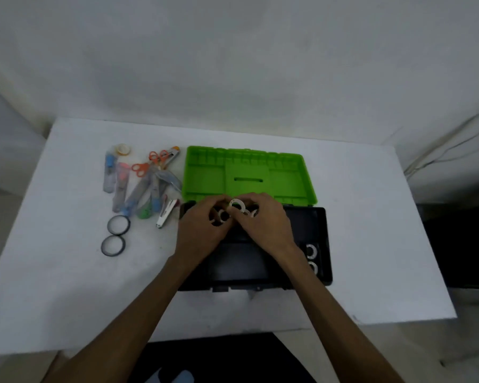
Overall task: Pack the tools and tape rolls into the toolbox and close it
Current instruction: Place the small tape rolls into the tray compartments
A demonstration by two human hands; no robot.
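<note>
The black toolbox lies open on the white table, its green lid folded back. Both hands hover over its far edge. My left hand and my right hand hold several tape rolls between their curled fingers. Two more rolls lie at the box's right end. Left of the box is a heap of tools: orange scissors, pliers, packaged cutters. Two black tape rolls and a clear roll lie on the table.
A wall stands behind the table. Cables run along it at the right. Bare table surface lies in front of the toolbox and to its right. A dark floor area shows below the table's near edge.
</note>
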